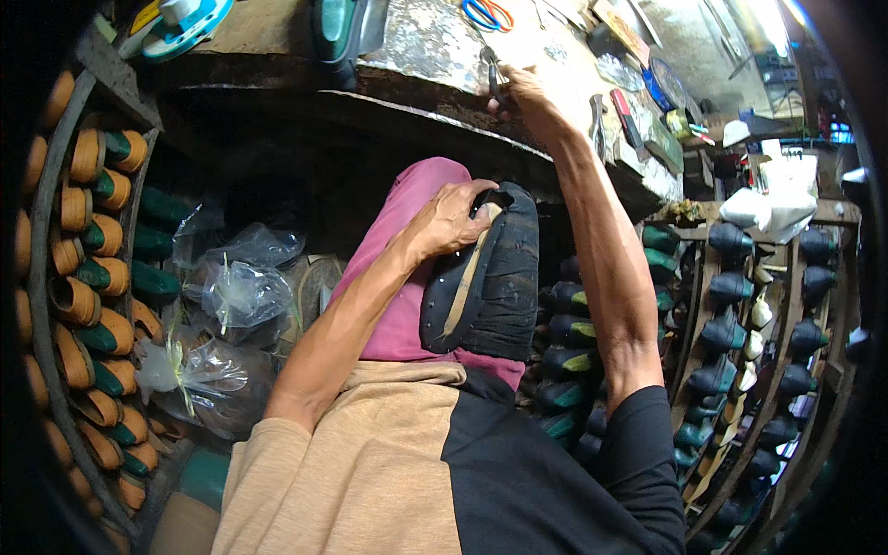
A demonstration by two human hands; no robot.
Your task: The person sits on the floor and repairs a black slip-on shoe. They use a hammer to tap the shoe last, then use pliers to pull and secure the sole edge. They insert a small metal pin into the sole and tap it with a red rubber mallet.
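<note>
Head view has the black shoe [446, 289] as its landmark, lying slantwise on the lap, a tan strip along its middle and small studs along its edge. Far left of it, a curved wooden rack [40, 245] holds tan and green shoe pieces [104, 236]. Nearer on that side sit clear plastic bags [242, 294], then pink cloth [398, 277] just beside and beneath the shoe. At the shoe's far end the left hand [451, 220] pinches its rim, thumb against fingers. A black padded piece [511, 277] lies along the shoe's right side. Beyond the shoe, at the edge of the workbench [435, 46], the right hand [523, 92] has its fingers closed around a dark plier-like tool [490, 67]; how firmly, I cannot tell. Farther right of the shoe, a red-handled tool [626, 118] lies on the workbench, and dark shoe forms [731, 287] line another rack.
</note>
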